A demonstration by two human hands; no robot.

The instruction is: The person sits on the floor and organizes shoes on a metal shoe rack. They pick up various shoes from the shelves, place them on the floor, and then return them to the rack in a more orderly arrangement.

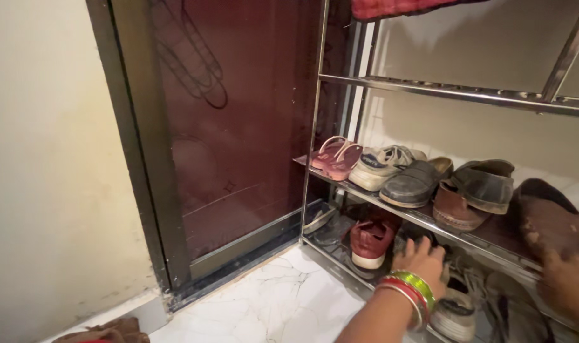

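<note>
My left hand (422, 259), with red and green bangles on the wrist, reaches to the bottom shelf of a metal shoe rack (429, 90). Its fingers curl over a dark shoe (414, 234) that is mostly hidden beneath them. A maroon shoe (371, 241) stands just left of that hand. At the right edge, my right hand (570, 287) grips the lower end of a scuffed brown shoe (549, 223), which is tilted on the middle shelf. That hand is partly cut off by the frame.
The middle shelf holds pink sandals (335, 157), a beige sneaker (383, 166), a grey slip-on (414, 183) and brown-grey shoes (475, 194). White sneakers (458, 308) sit at the bottom right. A dark maroon door (238, 127) stands left, with white marble floor (283, 305) below.
</note>
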